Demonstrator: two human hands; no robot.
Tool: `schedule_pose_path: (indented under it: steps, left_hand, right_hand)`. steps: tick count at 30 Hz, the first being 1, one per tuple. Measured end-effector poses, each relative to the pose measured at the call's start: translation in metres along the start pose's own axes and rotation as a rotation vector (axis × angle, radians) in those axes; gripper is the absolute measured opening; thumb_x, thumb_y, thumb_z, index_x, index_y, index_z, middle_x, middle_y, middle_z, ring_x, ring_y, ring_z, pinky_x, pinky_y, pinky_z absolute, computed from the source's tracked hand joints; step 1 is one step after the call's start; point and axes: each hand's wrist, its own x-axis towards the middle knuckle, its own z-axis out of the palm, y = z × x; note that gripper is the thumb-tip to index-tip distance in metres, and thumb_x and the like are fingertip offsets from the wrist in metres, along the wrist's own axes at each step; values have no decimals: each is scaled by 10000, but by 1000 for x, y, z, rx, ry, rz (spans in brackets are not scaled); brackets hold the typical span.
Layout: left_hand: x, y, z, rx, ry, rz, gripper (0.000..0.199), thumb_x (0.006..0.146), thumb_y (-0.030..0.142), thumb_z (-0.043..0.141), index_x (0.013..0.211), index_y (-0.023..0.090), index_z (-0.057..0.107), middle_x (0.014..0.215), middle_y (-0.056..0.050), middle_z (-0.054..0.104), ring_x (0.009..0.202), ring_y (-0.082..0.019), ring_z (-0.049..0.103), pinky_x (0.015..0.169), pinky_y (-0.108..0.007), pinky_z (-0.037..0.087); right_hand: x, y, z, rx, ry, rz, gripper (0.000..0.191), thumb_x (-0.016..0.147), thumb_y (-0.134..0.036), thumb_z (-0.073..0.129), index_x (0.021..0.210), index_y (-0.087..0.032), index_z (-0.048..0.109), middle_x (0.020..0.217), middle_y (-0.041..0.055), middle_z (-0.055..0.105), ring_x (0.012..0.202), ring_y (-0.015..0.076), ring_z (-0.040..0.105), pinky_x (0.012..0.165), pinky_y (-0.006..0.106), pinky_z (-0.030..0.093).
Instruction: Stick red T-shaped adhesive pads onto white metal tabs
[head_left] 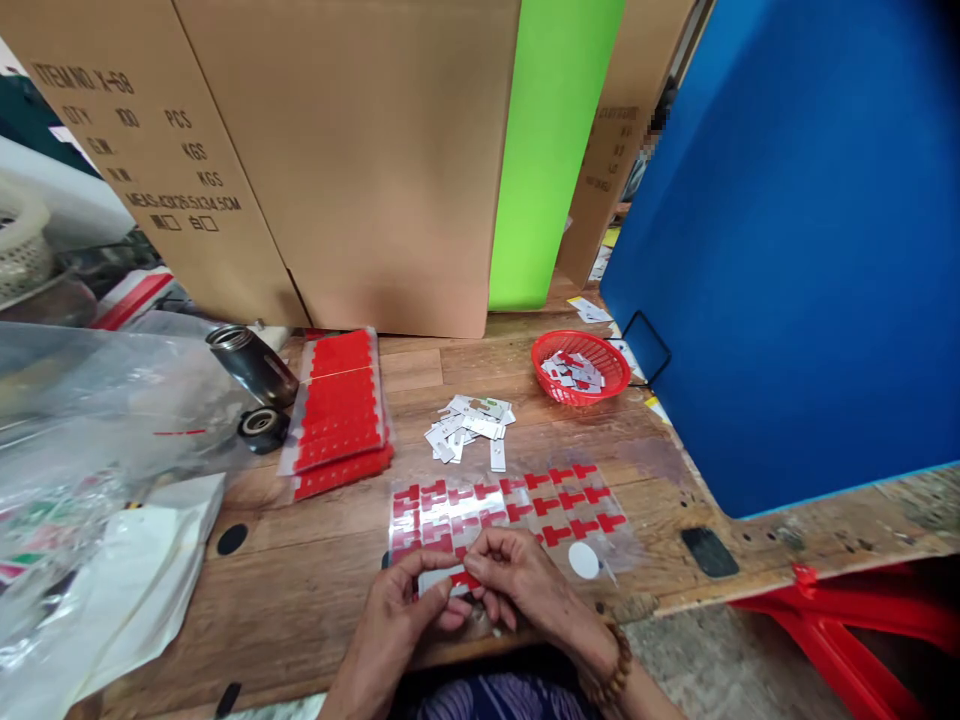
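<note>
Near the table's front edge, my left hand [409, 605] pinches a small white card [435, 578]. My right hand [517, 575] has its fingertips closed on a red sticker [463, 580] lying against the card's right end. Just beyond both hands lies a clear sheet [525, 497] with rows of red T-shaped stickers. Behind that sheet is a loose pile of white cards [471, 425]. A red basket [581, 400] to the right of the pile holds cards with red parts. Stacked red sticker sheets [341, 405] lie to the left.
A dark metal flask [251, 365] and its black lid [262, 428] stand left of the sheets. Plastic bags [67, 520] cover the left side. Cardboard [360, 170] and a blue panel [802, 250] rise behind and right. A red stool [847, 610] is lower right.
</note>
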Motion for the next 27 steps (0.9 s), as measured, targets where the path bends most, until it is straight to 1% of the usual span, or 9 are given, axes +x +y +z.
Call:
schedule_pose_path:
  steps: [2, 4, 6, 10, 13, 14, 17, 22, 27]
  left_hand:
    - [2, -1, 0, -20, -8, 20, 551, 603, 477, 784, 994, 119, 636, 704, -76, 716, 643, -176, 689, 630, -253, 537]
    - [5, -2, -3, -13, 11, 69, 601, 626, 509, 757, 1075, 138, 608, 796, -89, 725, 704, -187, 694, 669, -278, 547]
    - [8, -2, -7, 59, 77, 160, 583, 658, 512, 729, 1102, 156, 602, 928, -109, 724, 840, -212, 692, 773, -313, 544]
    - [11, -7, -15, 379, 210, 356, 402, 764, 433, 649, 1092, 200, 644, 1149, -106, 672, 1071, -250, 623, 972, -381, 460]
    - [13, -18, -19, 639, 202, 494, 359, 820, 371, 592, 1149, 234, 632, 1180, -96, 660, 1087, -263, 617, 986, -426, 452]
    - [15, -23, -20, 715, 195, 554, 353, 828, 349, 583, 1161, 240, 627, 1189, -94, 657, 1104, -266, 609, 985, -433, 457]
    - [20, -35, -22, 927, 156, 729, 348, 841, 286, 566, 1185, 258, 608, 1253, -86, 624, 1214, -281, 531, 992, -467, 455]
    - [27, -46, -24, 1168, 84, 878, 336, 845, 228, 558, 1178, 253, 595, 1312, -99, 577, 1286, -311, 449, 1036, -614, 335]
    - [24, -40, -24, 1203, 66, 896, 340, 844, 170, 549, 1176, 229, 588, 1325, -116, 562, 1300, -303, 432, 1050, -604, 321]
  right_hand:
    - [2, -5, -12, 4, -20, 14, 383, 744, -545, 613, 694, -174, 530, 458, -57, 535, 320, 55, 395, 336, 171, 259]
    - [5, -18, -33, -29, 66, -23, 385, 728, -534, 638, 680, -166, 540, 462, -48, 542, 328, 58, 412, 337, 171, 273]
    - [9, -37, -62, -60, 253, -107, 372, 728, -519, 647, 700, -159, 561, 477, -38, 554, 338, 61, 422, 348, 177, 279]
    - [23, -81, -129, -61, 684, -417, 372, 707, -514, 658, 832, -178, 559, 631, -10, 600, 468, 102, 505, 436, 218, 382]
    - [35, -96, -167, -511, 1036, -512, 387, 790, -468, 575, 1024, -161, 548, 824, 68, 643, 690, 181, 601, 618, 306, 483]
    - [39, -97, -175, -725, 1073, -517, 374, 814, -437, 548, 1056, -152, 551, 919, 103, 647, 798, 207, 609, 700, 337, 489]
    - [46, -91, -187, -1096, 1012, -486, 306, 838, -362, 519, 1042, -148, 601, 1064, 145, 627, 980, 251, 573, 850, 388, 449]
    - [38, -81, -190, -1194, 871, -421, 227, 860, -344, 507, 815, -175, 653, 870, 109, 659, 838, 240, 598, 802, 370, 450]
    - [24, -78, -192, -1325, 816, -378, 211, 870, -335, 500, 846, -181, 642, 895, 110, 653, 852, 241, 600, 802, 363, 459]
